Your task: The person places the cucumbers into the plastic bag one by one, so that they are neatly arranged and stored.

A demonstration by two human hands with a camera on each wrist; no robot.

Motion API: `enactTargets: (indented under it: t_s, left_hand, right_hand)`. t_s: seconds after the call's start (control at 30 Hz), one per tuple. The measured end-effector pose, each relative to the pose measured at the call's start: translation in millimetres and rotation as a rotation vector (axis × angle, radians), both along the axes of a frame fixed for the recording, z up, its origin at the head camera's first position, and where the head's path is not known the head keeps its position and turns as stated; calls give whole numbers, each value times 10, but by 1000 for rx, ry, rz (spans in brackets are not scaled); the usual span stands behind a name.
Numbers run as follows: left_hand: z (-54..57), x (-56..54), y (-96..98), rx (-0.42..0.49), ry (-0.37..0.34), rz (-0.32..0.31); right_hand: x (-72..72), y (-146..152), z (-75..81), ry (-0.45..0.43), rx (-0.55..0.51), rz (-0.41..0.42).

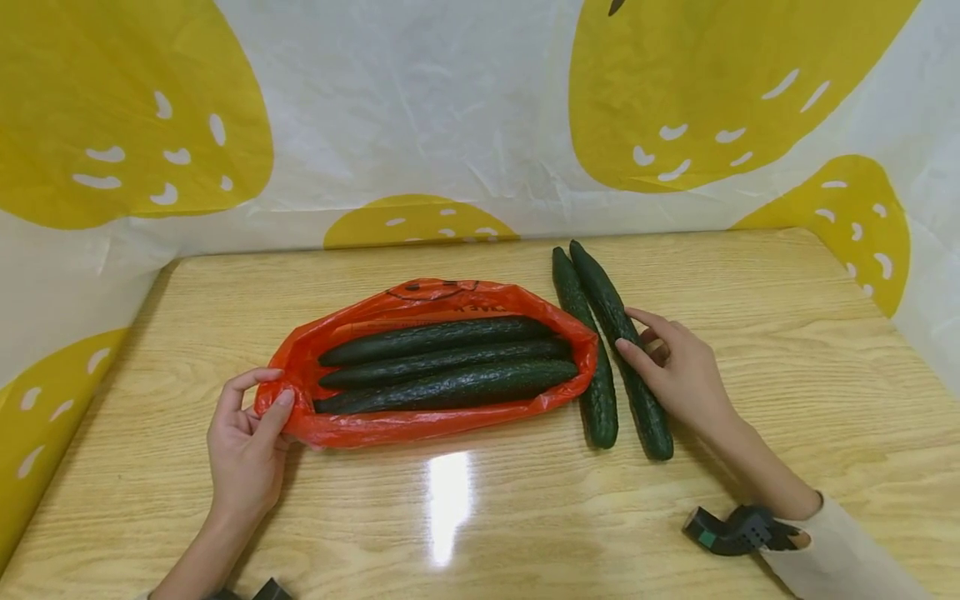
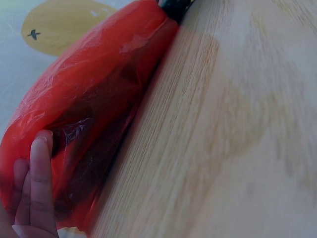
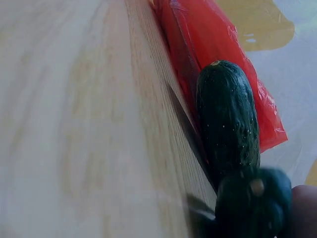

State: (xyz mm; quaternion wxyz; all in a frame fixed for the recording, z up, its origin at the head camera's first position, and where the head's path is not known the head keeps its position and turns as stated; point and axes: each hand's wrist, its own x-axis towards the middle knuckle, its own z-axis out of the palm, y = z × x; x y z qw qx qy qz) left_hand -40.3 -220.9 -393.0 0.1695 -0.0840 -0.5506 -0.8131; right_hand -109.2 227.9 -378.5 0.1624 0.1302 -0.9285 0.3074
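Note:
A red plastic bag (image 1: 420,428) lies with its mouth open upward, and three dark green cucumbers (image 1: 450,387) lie side by side in it. My left hand (image 1: 246,454) pinches the bag's left end between thumb and fingers; the left wrist view shows the fingers against the red film (image 2: 99,64). To the right of the bag two more cucumbers lie lengthwise. The inner cucumber (image 1: 599,408) is right at the bag's edge. My right hand (image 1: 690,379) grips the outer cucumber (image 1: 648,417) around its middle, thumb on the near side. In the right wrist view its blunt end (image 3: 252,203) is close up.
Everything lies on a light wood-grain table (image 1: 525,517). Behind it hangs a white cloth (image 1: 420,100) with large yellow fruit prints, which also borders both sides. A dark wrist device (image 1: 738,531) sits on the right forearm by a pale sleeve (image 1: 840,550).

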Motion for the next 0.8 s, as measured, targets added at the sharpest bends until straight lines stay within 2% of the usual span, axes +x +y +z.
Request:
enactTargets:
  t_s: [0.07,0.23,0.3,0.7,0.8]
  left_hand:
    - [1,5,1,-12,-4,6]
    - [-4,-13,-3,84,52,-52]
    - [-8,-18,-3,90,60,-58]
    - [-8,-18,5,118,65,-52]
    - [-3,-7,6,74,46,-27]
  right_hand:
    - [1,-9,20,0,-4,8]
    - [-6,-33,46,-1,17,5]
    - [-10,-41,46,-9,36,-1]
    - [-36,-49,79,-110,89,-48]
    - [-57,-39,89,-100,96,-30]
